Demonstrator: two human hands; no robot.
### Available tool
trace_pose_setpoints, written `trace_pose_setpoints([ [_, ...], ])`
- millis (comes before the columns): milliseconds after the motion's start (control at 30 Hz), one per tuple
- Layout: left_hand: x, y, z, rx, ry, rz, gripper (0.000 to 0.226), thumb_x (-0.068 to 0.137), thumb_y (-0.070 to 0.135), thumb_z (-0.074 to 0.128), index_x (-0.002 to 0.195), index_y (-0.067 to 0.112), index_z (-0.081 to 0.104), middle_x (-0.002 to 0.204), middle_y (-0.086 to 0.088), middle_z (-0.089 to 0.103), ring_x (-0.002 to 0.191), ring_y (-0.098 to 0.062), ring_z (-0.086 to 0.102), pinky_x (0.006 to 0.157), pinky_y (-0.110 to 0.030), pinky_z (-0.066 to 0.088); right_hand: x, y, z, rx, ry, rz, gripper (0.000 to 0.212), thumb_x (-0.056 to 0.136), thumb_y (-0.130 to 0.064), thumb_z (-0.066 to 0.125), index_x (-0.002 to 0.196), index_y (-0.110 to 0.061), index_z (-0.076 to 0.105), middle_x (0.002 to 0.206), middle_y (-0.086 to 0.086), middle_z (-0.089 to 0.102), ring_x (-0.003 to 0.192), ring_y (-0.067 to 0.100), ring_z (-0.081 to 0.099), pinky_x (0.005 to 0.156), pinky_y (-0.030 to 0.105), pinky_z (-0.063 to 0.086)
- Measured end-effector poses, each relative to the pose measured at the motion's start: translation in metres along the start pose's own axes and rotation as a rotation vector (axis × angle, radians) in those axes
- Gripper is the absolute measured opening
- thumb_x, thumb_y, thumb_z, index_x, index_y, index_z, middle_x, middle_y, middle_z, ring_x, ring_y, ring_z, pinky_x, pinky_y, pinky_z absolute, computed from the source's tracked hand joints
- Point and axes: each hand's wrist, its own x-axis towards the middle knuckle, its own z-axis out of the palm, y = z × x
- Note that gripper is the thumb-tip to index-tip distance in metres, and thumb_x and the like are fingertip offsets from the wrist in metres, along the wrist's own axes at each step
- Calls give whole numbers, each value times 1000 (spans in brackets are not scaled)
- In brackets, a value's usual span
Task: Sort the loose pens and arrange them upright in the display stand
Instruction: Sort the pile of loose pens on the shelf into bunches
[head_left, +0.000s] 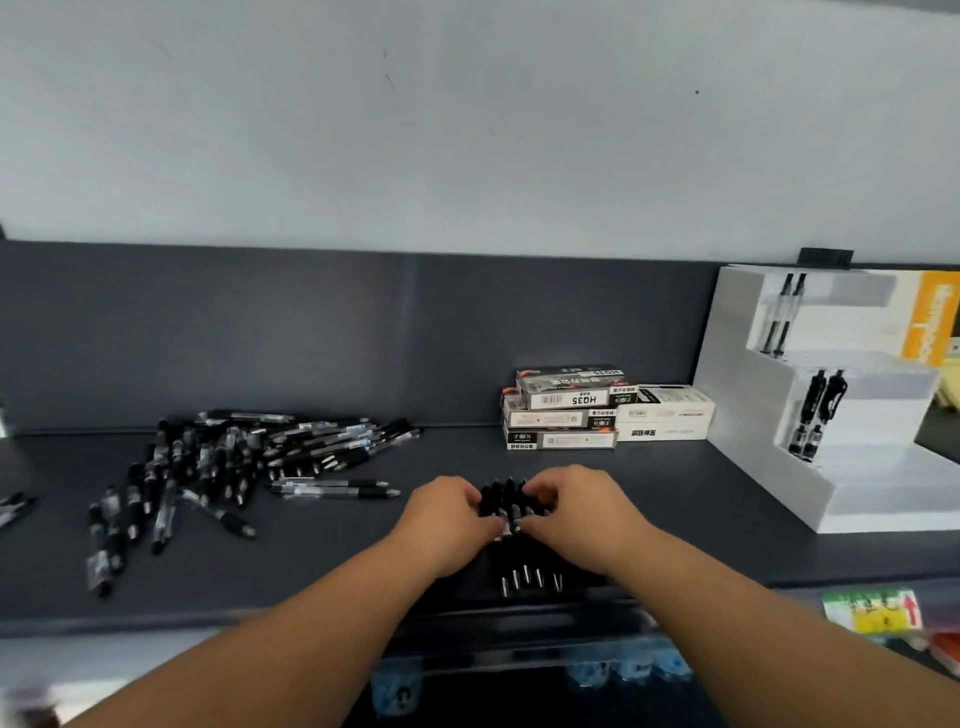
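Note:
A bundle of several black pens (514, 512) lies on the dark shelf (675, 525) in front of me, tips toward me. My left hand (441, 525) grips its left side and my right hand (582, 517) grips its right side, fingers curled over the pens. A heap of loose black pens (234, 462) lies at the left. The white stepped display stand (748, 415) sits at the right, with two pens (784, 317) upright on its top step and two pens (818, 410) on the middle step.
Stacked pen boxes (566, 410) and white boxes (665, 415) stand against the dark back panel, left of the stand. A lone pen (13, 506) lies at the far left edge. Coloured packets (872, 610) hang below the shelf's front edge at the right.

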Motion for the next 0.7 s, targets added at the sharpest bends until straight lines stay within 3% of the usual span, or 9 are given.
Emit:
trace_pose_setpoints([
  [133, -2, -13, -26, 118, 115, 47, 47, 85, 39, 67, 125, 18, 58, 121, 1, 62, 112, -15, 57, 95, -24, 44, 10, -24, 7, 5, 2, -88, 44, 82, -40, 68, 124, -30, 62, 118, -8, 65, 109, 13, 59, 93, 32, 50],
  [400, 8, -78, -99, 231, 243, -8, 39, 83, 36, 68, 119, 20, 63, 116, 2, 67, 107, -15, 61, 94, -25, 46, 45, -81, 35, -11, -65, -173, 47, 84, -45, 65, 129, -31, 58, 131, -7, 57, 121, 13, 52, 102, 32, 44],
  [567, 23, -114, -135, 318, 222, 4, 35, 85, 33, 66, 120, 25, 63, 119, 3, 65, 106, -14, 61, 91, -26, 47, 69, -107, 59, 7, -128, -148, 46, 85, -41, 67, 129, -31, 57, 132, -6, 56, 121, 14, 52, 102, 32, 44],
  [700, 39, -130, -146, 420, 109, 69, 32, 86, 32, 66, 118, 28, 64, 120, 5, 63, 107, -14, 60, 94, -29, 48, 85, -121, 74, -8, -146, -145, 46, 88, -37, 65, 132, -29, 55, 133, -5, 56, 122, 15, 52, 102, 30, 43],
])
